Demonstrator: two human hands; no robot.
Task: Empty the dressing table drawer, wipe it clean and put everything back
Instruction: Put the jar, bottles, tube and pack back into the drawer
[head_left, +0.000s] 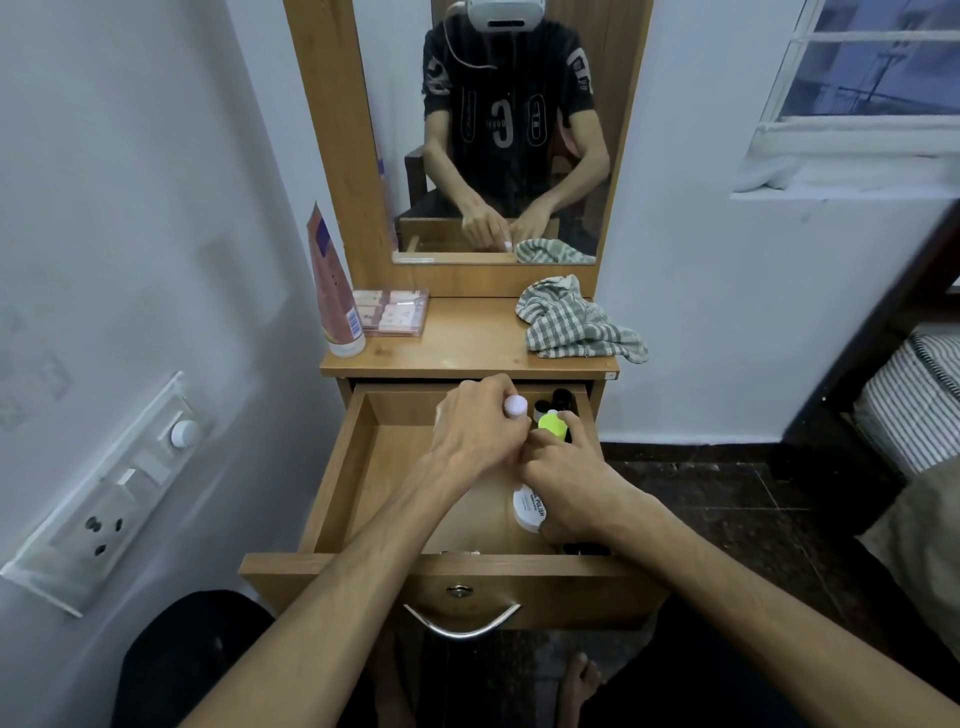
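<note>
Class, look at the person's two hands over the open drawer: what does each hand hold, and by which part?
The left hand grips a white-capped bottle around its body, cap showing. Whether the right hand holds the yellow-green item cannot be told.

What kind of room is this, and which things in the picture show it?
Most likely a bedroom at home. A wooden dressing table with a tall mirror stands against the wall, its drawer holds small cosmetic bottles, and a striped mattress shows at the right edge.

White walls (130, 208) flank a wooden-framed mirror (498, 156); barred window (872, 67) at right, switch panel (114, 493) at left, dark tiled floor (727, 509), striped bedding (919, 405) nearby.
</note>
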